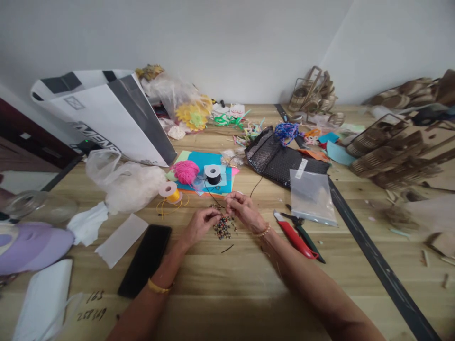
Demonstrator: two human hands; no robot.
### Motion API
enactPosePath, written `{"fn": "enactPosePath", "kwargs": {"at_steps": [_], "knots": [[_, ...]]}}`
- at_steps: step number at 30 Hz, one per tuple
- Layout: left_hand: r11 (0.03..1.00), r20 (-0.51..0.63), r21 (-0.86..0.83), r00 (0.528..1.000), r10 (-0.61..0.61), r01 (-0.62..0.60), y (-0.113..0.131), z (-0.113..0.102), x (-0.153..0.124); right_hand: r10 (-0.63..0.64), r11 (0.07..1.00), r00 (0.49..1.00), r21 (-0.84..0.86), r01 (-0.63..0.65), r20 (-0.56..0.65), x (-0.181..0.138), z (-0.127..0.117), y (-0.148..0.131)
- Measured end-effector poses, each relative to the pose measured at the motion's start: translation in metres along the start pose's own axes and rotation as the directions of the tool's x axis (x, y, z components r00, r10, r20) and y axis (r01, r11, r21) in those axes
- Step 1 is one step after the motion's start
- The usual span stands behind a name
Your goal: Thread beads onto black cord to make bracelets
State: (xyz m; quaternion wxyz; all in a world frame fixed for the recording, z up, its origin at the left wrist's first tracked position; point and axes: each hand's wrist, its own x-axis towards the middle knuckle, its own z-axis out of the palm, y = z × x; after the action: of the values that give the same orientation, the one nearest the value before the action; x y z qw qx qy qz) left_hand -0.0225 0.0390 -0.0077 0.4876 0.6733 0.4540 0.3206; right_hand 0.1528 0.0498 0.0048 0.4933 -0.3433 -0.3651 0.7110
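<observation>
A small heap of dark and multicoloured beads (223, 228) lies on the wooden table, under and between my hands. My left hand (202, 226) is at the heap's left edge, its thumb and fingertips pinched together; whatever is in them is too small to make out. Just to the right, my right hand (244, 211) pinches a thin black cord. This black cord (213, 193) runs down from a white spool of black cord (213, 177) towards my fingertips, and part of it curves up behind my right hand. A short dark piece of cord (227, 248) rests below the beads.
Left of the spool are pink yarn (186, 171) and a yellow thread spool (169, 192). A black phone (145, 260) lies by my left forearm. Near my right forearm are a red-handled cutter (296, 238) and green-handled pliers (311, 242). Behind sits a black bubble mailer (280, 161).
</observation>
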Motion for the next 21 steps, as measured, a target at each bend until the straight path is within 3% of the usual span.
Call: {"fn": "enactPosePath", "kwargs": {"at_steps": [8,15,21], "knots": [[0.993,0.01,0.101,0.998,0.057,-0.058,0.0,0.002,-0.001,-0.072,0.993,0.995,-0.094,0.065,-0.067,-0.002,-0.013,0.0],[0.983,0.004,0.16,0.996,0.094,-0.094,0.0,0.004,-0.001,-0.117,0.993,0.976,-0.044,0.111,-0.182,0.003,-0.021,0.009],[0.94,-0.014,0.27,0.975,0.222,-0.21,-0.002,0.006,-0.001,-0.138,0.99,0.96,-0.01,0.14,-0.245,0.007,-0.029,0.012]]}}
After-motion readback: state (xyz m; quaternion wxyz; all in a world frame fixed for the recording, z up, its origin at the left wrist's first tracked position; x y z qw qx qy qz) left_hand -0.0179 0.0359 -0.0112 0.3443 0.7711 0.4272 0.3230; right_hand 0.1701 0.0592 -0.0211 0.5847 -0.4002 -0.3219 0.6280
